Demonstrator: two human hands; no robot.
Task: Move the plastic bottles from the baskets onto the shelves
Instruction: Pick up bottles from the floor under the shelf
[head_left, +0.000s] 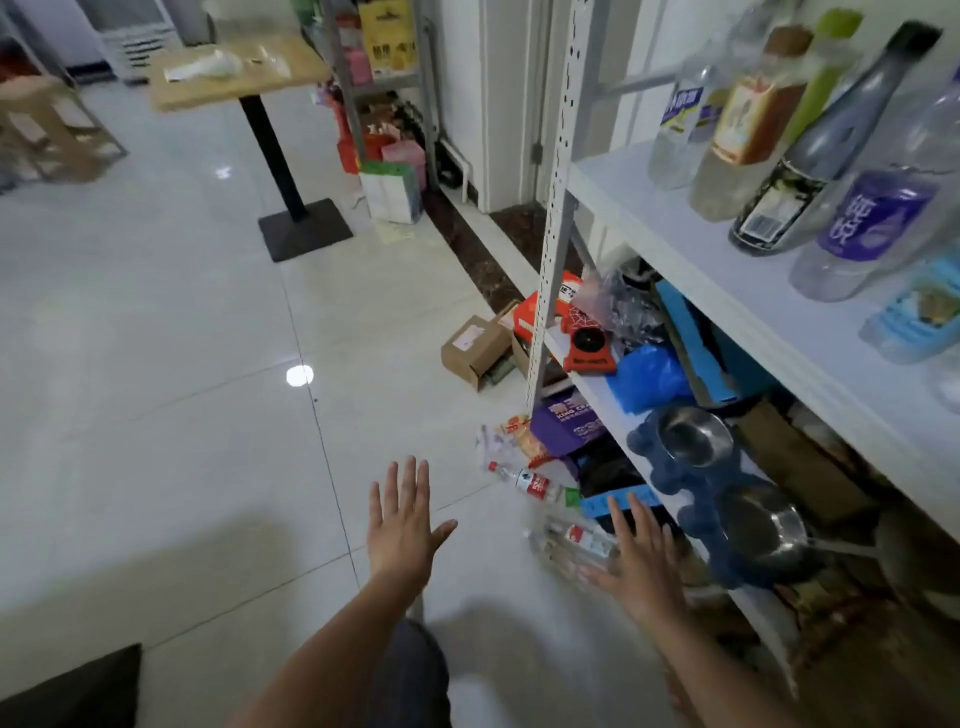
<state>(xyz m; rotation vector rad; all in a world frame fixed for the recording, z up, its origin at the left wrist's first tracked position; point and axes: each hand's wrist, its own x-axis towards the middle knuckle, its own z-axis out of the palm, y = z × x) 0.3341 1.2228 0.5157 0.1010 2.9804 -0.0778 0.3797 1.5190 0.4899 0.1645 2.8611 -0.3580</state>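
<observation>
Low beside the shelves (675, 228), the left hand (402, 525) and right hand (641, 564) are hovering flat and empty; 2 red-labelled bottles (527, 482) are lying on the floor (156, 415) near the right hand.

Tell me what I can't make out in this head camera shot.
Head view:
- Clear bottle by the right hand: motion-blurred, partly behind the hand; contact unclear.
- Light-blue bottle: cut off by the right edge.
- Purple-label bottle: print blurred, neck cropped.
- Bottom-shelf clutter: too dark.
</observation>
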